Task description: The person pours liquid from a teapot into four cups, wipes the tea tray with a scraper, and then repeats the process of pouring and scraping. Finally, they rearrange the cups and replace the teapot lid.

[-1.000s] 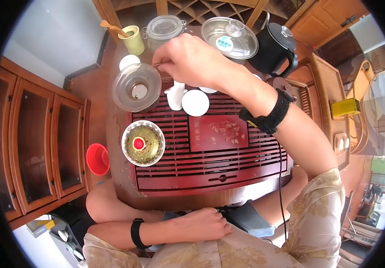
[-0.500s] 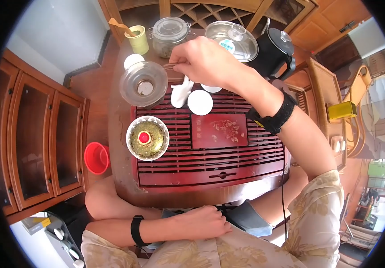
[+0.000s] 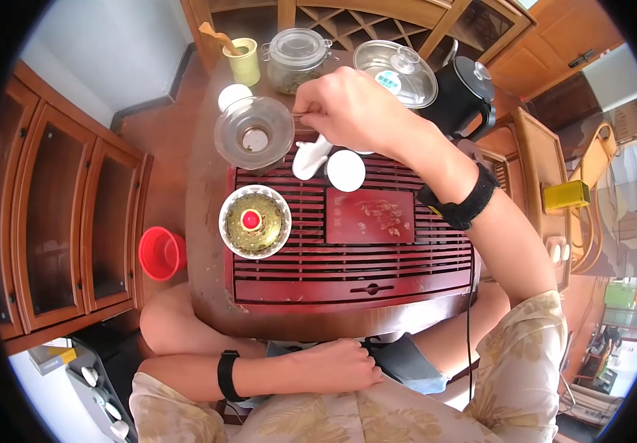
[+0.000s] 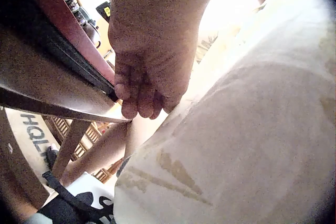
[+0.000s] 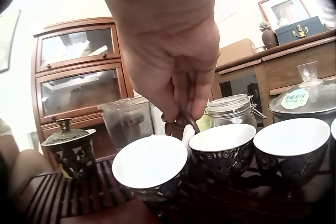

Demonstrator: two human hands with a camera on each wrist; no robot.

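Note:
My right hand (image 3: 355,111) pinches a thin brown piece (image 3: 301,115) beside the glass vessel (image 3: 278,133). In the right wrist view the fingertips of the right hand (image 5: 178,71) close on a dark brown rounded piece (image 5: 187,121) behind the cups; its full shape is hidden. A white figurine (image 3: 310,161) and a white-lined cup (image 3: 346,170) stand just below that hand. The lidded bowl (image 3: 255,240), with a red knob, is at the tray's left. My left hand (image 3: 337,365) rests in the lap, loosely curled and empty; the left wrist view shows its hanging fingers (image 4: 142,98).
A slatted red tea tray (image 3: 370,289) covers much of the table. Along the far side stand a yellow-green holder (image 3: 245,68), a clamp-lid jar (image 3: 294,74), a glass-lidded pot (image 3: 414,88) and a black kettle (image 3: 455,92). A red bin (image 3: 160,253) is at the left.
The head view has shifted, so the table things appear farther right. The right hand keeps its pinch beside the glass vessel, and the left hand still rests in the lap.

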